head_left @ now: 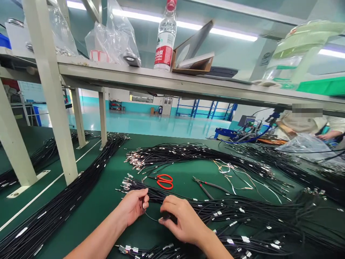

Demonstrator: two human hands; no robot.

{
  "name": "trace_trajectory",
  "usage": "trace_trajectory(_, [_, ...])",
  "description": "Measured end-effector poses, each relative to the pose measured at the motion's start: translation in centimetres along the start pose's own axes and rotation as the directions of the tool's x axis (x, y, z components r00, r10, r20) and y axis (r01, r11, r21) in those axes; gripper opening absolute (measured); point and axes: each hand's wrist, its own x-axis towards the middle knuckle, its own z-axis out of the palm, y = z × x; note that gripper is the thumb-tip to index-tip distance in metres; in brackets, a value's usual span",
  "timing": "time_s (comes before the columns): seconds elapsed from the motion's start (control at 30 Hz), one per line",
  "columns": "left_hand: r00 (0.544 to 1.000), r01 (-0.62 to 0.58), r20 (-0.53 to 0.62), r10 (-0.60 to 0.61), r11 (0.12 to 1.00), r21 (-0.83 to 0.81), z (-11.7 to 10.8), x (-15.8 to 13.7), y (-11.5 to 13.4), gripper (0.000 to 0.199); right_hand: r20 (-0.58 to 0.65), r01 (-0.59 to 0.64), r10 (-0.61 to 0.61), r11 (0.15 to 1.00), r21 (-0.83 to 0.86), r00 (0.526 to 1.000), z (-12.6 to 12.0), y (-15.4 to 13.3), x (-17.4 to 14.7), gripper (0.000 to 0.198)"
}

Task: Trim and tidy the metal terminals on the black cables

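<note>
My left hand (136, 207) is closed, with its fingers curled round one end of a thin black cable (148, 216). To its right my right hand (180, 217) pinches the same cable between thumb and fingers; a dark part under those fingers is mostly hidden. Just behind the hands lies a bundle of black cables (156, 194) with metal terminals at its left end. Red-handled scissors (165, 181) rest beyond that bundle, and pliers with dark grips (206, 186) sit to their right.
Another cable bundle (172, 153) spreads across the green table (113, 187); a long one (88, 190) runs along the left. Loose light wires (237, 178) lie at right. Overhead, a shelf (140, 76) carries a water bottle (165, 39). A person (304, 122) works at the far right.
</note>
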Motion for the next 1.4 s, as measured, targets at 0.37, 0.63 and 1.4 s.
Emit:
trace_trajectory(0.37, [0.988,-0.089,-0.115,0.104,0.988,0.127,2.4,-2.5,-1.7,0.006,-0.071,-0.397,0.403,0.914,0.081,0.913,2.2,2.6,0.2,0.046])
trace_trajectory(0.63, [0.989,-0.088,-0.111,0.094,0.995,0.053,3.2,-3.0,-3.7,0.010,-0.056,-0.414,0.418,0.908,0.065,0.907,2.3,2.7,0.3,0.050])
trace_trajectory(1.4, [0.850,-0.514,0.404,0.338,0.368,0.775,3.5,-3.9,-1.1,0.029,-0.233,-0.158,0.598,0.528,0.835,0.767,-2.1,0.0,0.7,0.027])
